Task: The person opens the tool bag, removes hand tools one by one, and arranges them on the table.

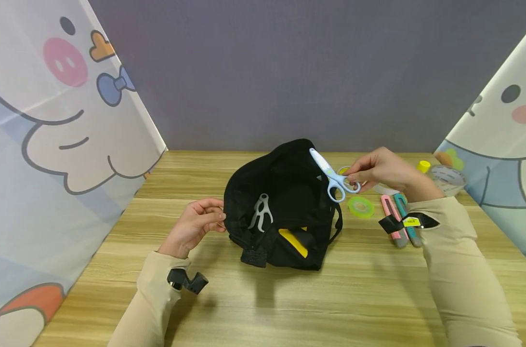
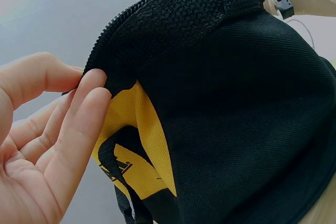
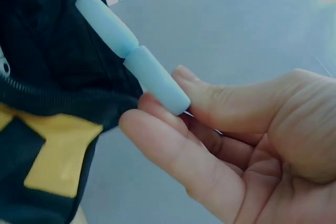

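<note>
A black zippered bag point(image 1: 280, 255) with yellow patches stands on the table with its mouth open. My left hand point(image 1: 196, 224) pinches the bag's left rim between thumb and fingers; the zipper teeth point(image 2: 118, 22) run along that rim in the left wrist view. Inside the mouth shows a light grey forked tool point(image 1: 260, 212) with holes in it. My right hand point(image 1: 382, 168) pinches light blue scissors point(image 1: 334, 176) by one handle loop. The blades are together and point up and left, overlapping the bag's right rim in the head view. In the right wrist view the scissors point(image 3: 157, 80) appear edge-on.
Right of the bag lies a green tape roll point(image 1: 361, 207). Beyond it are a pink utility knife point(image 1: 390, 212) and a teal one point(image 1: 412, 233), partly under my right wrist. A large clear tape roll point(image 1: 448, 178) and a yellow-capped item point(image 1: 423, 166) stand at the back right.
</note>
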`<state>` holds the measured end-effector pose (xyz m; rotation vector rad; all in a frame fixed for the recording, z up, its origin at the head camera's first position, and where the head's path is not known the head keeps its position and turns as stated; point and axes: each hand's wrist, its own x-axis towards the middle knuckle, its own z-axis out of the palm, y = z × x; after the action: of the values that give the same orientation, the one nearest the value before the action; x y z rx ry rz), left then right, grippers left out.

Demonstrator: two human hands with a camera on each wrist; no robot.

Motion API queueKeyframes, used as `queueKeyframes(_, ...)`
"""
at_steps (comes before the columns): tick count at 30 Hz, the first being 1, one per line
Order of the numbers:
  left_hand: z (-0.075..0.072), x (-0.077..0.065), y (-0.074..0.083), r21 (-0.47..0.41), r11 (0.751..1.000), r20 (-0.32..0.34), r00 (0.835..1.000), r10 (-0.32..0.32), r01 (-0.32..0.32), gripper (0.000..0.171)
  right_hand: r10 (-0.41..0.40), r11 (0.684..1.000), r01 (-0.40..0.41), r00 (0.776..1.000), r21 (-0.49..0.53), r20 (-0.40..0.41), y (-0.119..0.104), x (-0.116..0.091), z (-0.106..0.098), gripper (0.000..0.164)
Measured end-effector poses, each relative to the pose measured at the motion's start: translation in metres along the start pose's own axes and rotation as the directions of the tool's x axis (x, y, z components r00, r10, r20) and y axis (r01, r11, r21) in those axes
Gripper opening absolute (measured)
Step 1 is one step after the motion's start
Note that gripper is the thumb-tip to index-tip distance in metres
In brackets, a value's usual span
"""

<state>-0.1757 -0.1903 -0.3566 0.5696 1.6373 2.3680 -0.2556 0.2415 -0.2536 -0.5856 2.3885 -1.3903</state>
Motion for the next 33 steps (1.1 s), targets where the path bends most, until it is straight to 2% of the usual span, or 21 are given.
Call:
queueKeyframes(8, 0.000, 0.000, 0.000, -0.007, 1.000, -0.002, 1.000, 0.005, -0.005, 0.033, 0.041, 0.999, -0.039, 0.997, 0.024, -0.069, 0.017, -0.018, -0.012, 0.011)
queueKeyframes(17, -0.001, -0.001, -0.001, 0.003, 1.000, -0.001, 1.000, -0.009, 0.009, 0.036, 0.003, 0.998, 0.003, 0.995, 0.066, -0.099, 0.042, -0.035, -0.023, 0.025)
queueKeyframes(23, -0.001, -0.001, -0.001, 0.001, 1.000, -0.004, 1.000, -0.010, 0.010, 0.036, 0.052, 0.997, -0.046, 0.990, 0.054, -0.135, 0.061, -0.048, -0.032, 0.031)
queueKeyframes(27, -0.001, -0.001, -0.001, -0.002, 1.000, -0.006, 1.000, -0.012, 0.012, 0.035, 0.095, 0.993, -0.083, 0.985, 0.089, -0.142, 0.076, -0.056, -0.039, 0.031)
queueKeyframes(33, -0.001, -0.001, 0.000, -0.003, 1.000, -0.005, 1.000, -0.011, 0.011, 0.037, 0.092, 0.986, -0.071, 0.985, 0.148, -0.144, 0.100, -0.069, -0.047, 0.030)
